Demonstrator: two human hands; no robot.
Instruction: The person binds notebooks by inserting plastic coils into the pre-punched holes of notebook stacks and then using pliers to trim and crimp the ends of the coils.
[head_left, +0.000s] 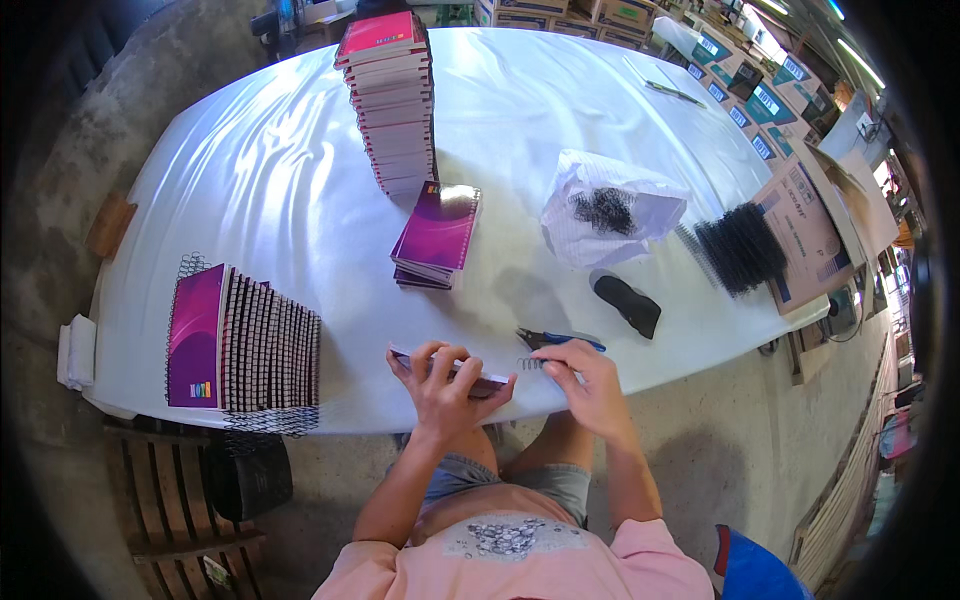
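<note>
My left hand [445, 385] is closed over a purple notebook [490, 384] lying at the near edge of the white table [300, 180]. Beside it, my right hand [590, 375] pinches a short wire spiral [531, 363] at the notebook's right end. Blue-handled pliers [560, 340] lie on the table just beyond my right hand, apart from it.
A small pile of purple notebooks [437, 235] lies mid-table, a tall stack [392, 100] behind it. Spiral-bound notebooks [245, 345] are fanned out at the left. A white bag of black coils [610, 210], loose black spirals [740, 245], a black object [628, 303] and cardboard boxes [805, 235] lie right.
</note>
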